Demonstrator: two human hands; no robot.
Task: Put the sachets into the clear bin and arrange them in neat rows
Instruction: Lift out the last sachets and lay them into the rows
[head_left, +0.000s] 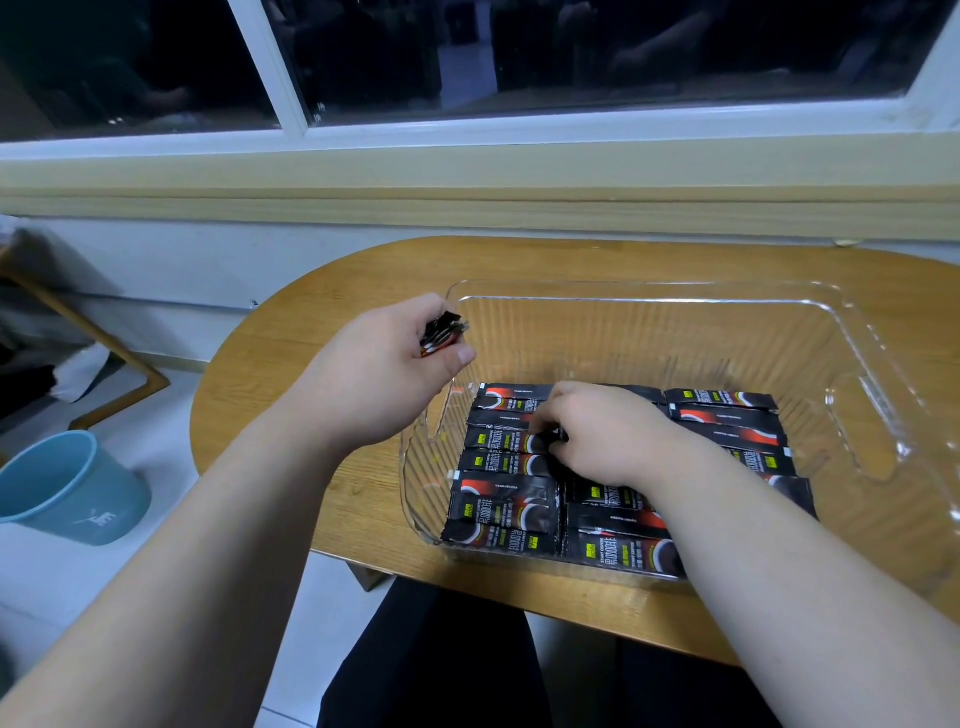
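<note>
With the left hand (387, 364) clamped on a small stack of sachets (441, 332) over the clear bin (857, 374) wall, the right hand (602, 431), fingers pinched on a sachet (553, 435) amid the laid sachets (506, 501), should press it flat, ends aligned with its neighbours.

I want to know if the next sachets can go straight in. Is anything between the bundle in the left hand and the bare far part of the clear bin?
Nothing visible does. The left hand holds the bundle of black sachets at the clear plastic bin's left rim, and the floor beyond the laid rows is bare.
</note>
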